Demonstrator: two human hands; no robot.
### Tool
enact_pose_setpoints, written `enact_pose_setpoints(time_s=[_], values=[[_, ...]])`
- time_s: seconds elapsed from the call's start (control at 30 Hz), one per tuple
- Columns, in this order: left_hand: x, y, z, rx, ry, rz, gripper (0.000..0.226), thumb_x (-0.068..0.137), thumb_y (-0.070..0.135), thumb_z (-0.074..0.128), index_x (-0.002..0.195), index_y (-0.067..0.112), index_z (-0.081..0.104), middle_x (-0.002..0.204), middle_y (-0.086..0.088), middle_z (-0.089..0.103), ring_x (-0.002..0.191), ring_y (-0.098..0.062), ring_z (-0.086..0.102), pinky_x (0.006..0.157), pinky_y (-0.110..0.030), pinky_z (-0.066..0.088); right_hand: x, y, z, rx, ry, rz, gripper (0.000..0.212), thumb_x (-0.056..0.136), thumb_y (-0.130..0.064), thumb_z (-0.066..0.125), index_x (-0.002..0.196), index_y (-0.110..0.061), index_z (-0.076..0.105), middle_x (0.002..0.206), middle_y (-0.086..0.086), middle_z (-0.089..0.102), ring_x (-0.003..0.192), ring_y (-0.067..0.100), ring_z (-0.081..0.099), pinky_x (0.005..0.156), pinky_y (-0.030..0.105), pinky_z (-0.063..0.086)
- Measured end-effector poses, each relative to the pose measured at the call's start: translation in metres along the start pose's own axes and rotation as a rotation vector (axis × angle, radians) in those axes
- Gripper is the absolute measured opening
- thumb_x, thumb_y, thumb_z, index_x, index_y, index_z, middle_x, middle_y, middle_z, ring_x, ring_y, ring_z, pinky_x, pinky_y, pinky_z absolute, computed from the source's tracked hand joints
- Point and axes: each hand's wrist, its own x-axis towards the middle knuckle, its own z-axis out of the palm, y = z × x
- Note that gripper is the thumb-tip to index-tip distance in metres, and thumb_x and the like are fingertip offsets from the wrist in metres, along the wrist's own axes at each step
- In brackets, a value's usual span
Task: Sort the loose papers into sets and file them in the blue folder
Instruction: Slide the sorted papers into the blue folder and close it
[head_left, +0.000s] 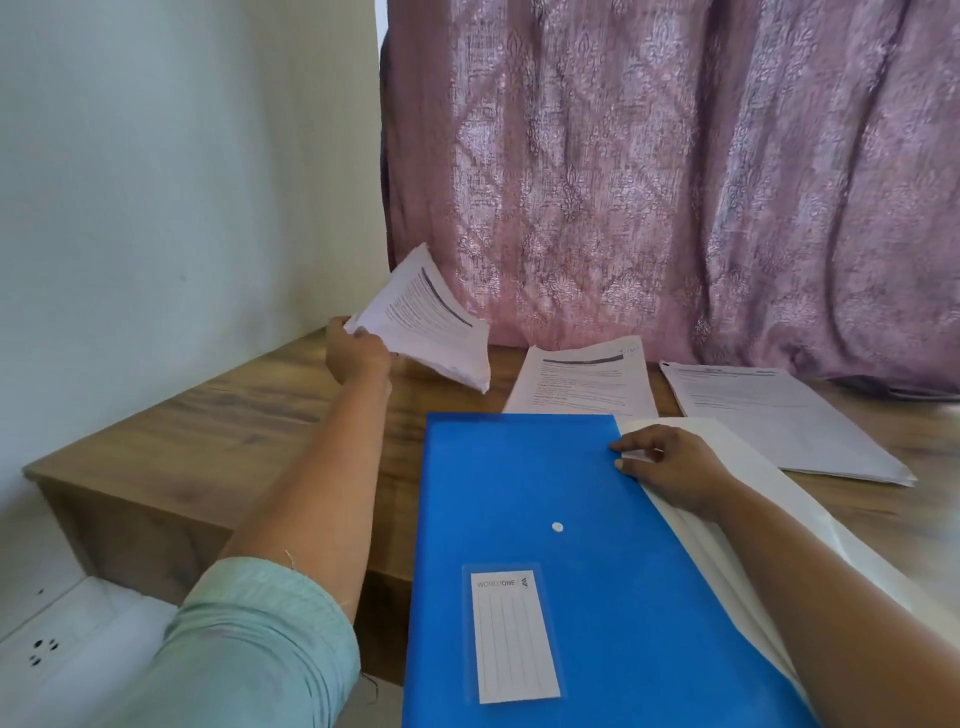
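My left hand (356, 353) is out at the far left of the worktop (249, 410), its grip pinched on one corner of a bundle of papers (431, 325) held clear of the wood. The sheets fan and droop away from that corner, so they could slip apart or shed a page if I swing them quickly. A one-corner hold also gives me little control over how the edges line up.

My right hand (670, 470) rests on the right edge of the blue folder (519, 493), which lies near me, its near end past the worktop's front edge. The fingers curl onto white sheets (727, 519) sticking out along that side; I judge I am holding the folder's mouth or flap there, though I cannot tell how far it is open. If that grip loosens, the opening may close before the bundle arrives, and the sheets would buckle against the edge.

Two more sets wait beyond the folder: a middle stack (582, 384), touching or just under the folder's far edge, and a right stack (779, 421) near the curtain (675, 182). Bringing the bundle across could brush the middle stack and mix the sets. Leaning on the overhanging near end could tip the folder off.
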Motion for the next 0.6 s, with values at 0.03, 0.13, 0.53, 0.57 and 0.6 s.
enact_pose_setpoints(time_s=[0.03, 0.13, 0.53, 0.57, 0.6], values=[[0.000, 0.009, -0.001, -0.084, 0.030, -0.015, 0.029, 0.100, 0.010, 0.040, 0.125, 0.008, 0.054, 0.123, -0.010, 0.059, 0.104, -0.027, 0.059, 0.089, -0.030, 0.051, 0.000, 0.000, 0.000, 0.001, -0.003, 0.006, 0.021, 0.085, -0.030, 0.072, 0.106, -0.031, 0.073, 0.117, -0.010, 0.062, 0.104, 0.008, 0.053, 0.089, 0.020, 0.036], [-0.005, 0.040, -0.014, -0.353, 0.034, -0.094, 0.027, 0.100, 0.006, 0.038, 0.122, 0.010, 0.052, 0.121, -0.010, 0.058, 0.100, -0.025, 0.061, 0.077, -0.034, 0.059, -0.002, -0.001, 0.000, -0.007, -0.008, 0.009, 0.021, 0.085, -0.030, 0.072, 0.106, -0.031, 0.073, 0.118, -0.009, 0.063, 0.105, 0.008, 0.054, 0.089, 0.020, 0.036], [-0.174, 0.022, -0.064, -0.628, -0.420, -0.443, 0.021, 0.096, -0.002, 0.050, 0.115, 0.007, 0.051, 0.107, -0.010, 0.060, 0.086, -0.021, 0.063, 0.051, -0.023, 0.056, -0.029, -0.053, -0.047, 1.207, -0.252, 0.265, 0.076, 0.082, -0.074, 0.043, 0.113, -0.009, 0.066, 0.099, 0.012, 0.070, 0.084, 0.029, 0.069, 0.071, 0.041, 0.057], [-0.186, 0.019, -0.070, -0.589, -0.474, -0.453, 0.021, 0.096, 0.000, 0.052, 0.116, 0.006, 0.050, 0.109, -0.011, 0.061, 0.088, -0.022, 0.064, 0.052, -0.023, 0.057, -0.034, -0.053, -0.050, 1.189, -0.276, 0.280, 0.062, 0.088, -0.060, 0.051, 0.117, -0.008, 0.066, 0.104, 0.014, 0.071, 0.086, 0.029, 0.070, 0.069, 0.042, 0.059], [-0.194, 0.017, -0.074, -0.542, -0.534, -0.456, 0.021, 0.097, 0.002, 0.053, 0.116, 0.006, 0.050, 0.110, -0.011, 0.061, 0.089, -0.022, 0.064, 0.054, -0.024, 0.057, -0.040, -0.054, -0.053, 1.178, -0.307, 0.301, 0.048, 0.090, -0.039, 0.058, 0.124, -0.006, 0.062, 0.112, 0.016, 0.070, 0.091, 0.030, 0.071, 0.070, 0.043, 0.060]])
